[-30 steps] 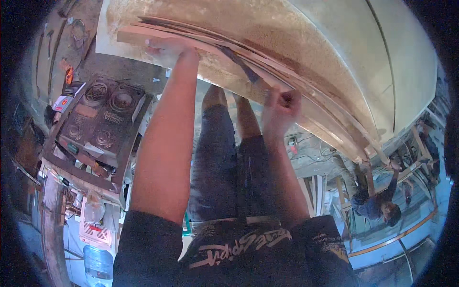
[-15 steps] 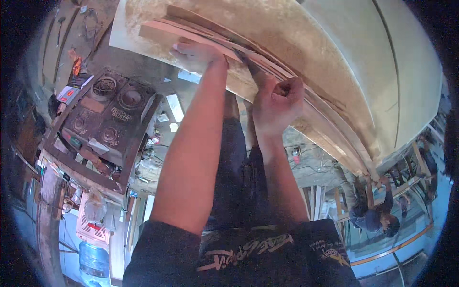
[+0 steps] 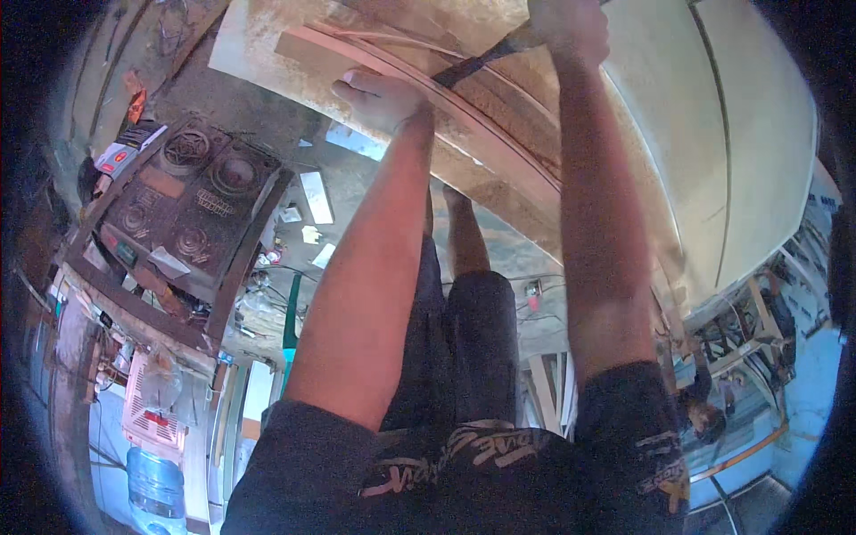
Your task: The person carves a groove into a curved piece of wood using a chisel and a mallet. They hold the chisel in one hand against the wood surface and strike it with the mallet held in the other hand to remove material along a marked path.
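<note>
Reddish-edged wooden strips (image 3: 486, 120) lie on a dusty, pale sheet (image 3: 234, 55). My left hand (image 3: 385, 100) is closed at the near edge of the wood, its thumb on top and its other fingers partly hidden. Farther up and to the right, my right hand (image 3: 571, 31) grips a dark, long-bladed tool (image 3: 490, 59). The tool slants down to the left, with its narrow end against the strips near my left hand. Its exact kind does not show, and the hand is slightly blurred.
A dark speaker cabinet (image 3: 174, 205) stands on a wooden frame at left. Paper scraps (image 3: 316, 198) and cables lie on the floor. A blue water bottle (image 3: 155, 481) stands at lower left. Another person (image 3: 704, 415) is at lower right. A large curved pale panel (image 3: 758, 134) rises at right.
My right hand has swung up and away with the tool, exposing more of its dark blade. My left hand stays at the wood. The view has shifted slightly.
</note>
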{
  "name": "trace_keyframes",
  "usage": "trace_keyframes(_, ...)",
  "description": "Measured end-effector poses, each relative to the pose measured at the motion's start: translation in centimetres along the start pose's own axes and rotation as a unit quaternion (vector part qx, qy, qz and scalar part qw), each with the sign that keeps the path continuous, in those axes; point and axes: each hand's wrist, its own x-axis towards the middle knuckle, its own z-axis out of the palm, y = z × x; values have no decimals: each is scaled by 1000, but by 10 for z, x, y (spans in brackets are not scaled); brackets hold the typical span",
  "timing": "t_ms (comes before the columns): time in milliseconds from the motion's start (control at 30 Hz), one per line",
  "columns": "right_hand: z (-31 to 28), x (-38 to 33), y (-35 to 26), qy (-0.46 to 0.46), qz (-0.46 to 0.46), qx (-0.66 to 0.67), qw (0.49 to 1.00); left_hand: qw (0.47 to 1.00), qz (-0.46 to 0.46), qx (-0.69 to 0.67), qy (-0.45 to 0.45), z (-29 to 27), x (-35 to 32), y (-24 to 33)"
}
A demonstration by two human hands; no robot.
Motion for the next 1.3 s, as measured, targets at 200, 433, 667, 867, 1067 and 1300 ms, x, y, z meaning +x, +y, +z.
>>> trace_keyframes(200, 13, 72, -4, -32, 42, -20, 998, 997, -56, 13, -60, 4, -23, 24)
trace_keyframes(433, 5, -117, 7, 74, -97, 58, 991, 997, -62, -12, -35, -4, -1, 10)
trace_keyframes(667, 19, -160, -64, -9, -40, 192, 980, 976, -163, -100, -100, -34, -40, 82)
trace_keyframes(867, 29, -95, -115, -50, -92, 188, 977, 984, -134, -23, -113, -22, -8, 40)
trace_keyframes(1067, 76, 216, -74, -239, -246, 169, 924, 991, -89, -13, -95, 26, -55, 16)
trace_keyframes(1300, 55, 51, 35, -84, -84, 385, 915, 995, 4, 78, -56, -5, 5, -10)
